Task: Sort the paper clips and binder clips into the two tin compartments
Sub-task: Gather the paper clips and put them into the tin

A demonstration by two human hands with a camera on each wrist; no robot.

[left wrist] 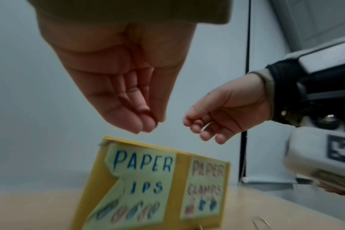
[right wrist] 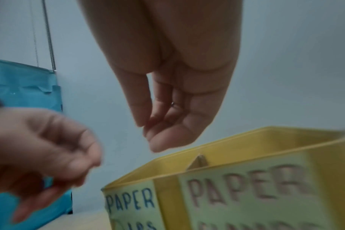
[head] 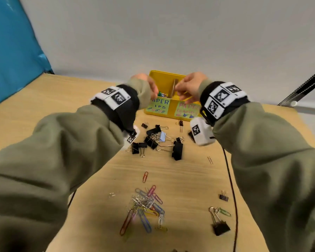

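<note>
The yellow tin [head: 164, 72] stands at the far side of the table, split by a divider [head: 174, 86]. Its left label reads PAPER CLIPS, its right one PAPER CLAMPS. Coloured clips [head: 160, 94] lie in the left compartment. My left hand [head: 150, 86] hovers over that compartment, fingers bunched and pointing down [left wrist: 146, 124], with nothing seen in them. Over the divider and right compartment my right hand [head: 182, 91] curls its fingers round a small metal clip [right wrist: 173, 104]; I cannot tell which kind. A heap of black binder clips [head: 158, 140] and a heap of coloured paper clips [head: 145, 206] lie nearer me.
A large binder clip [head: 220, 228], a small one [head: 224, 197] and a red paper clip [head: 145, 176] lie apart on the wooden table [head: 180, 179]. A black cable [head: 231, 179] runs along the right side. A blue panel [head: 13, 42] stands at the back left.
</note>
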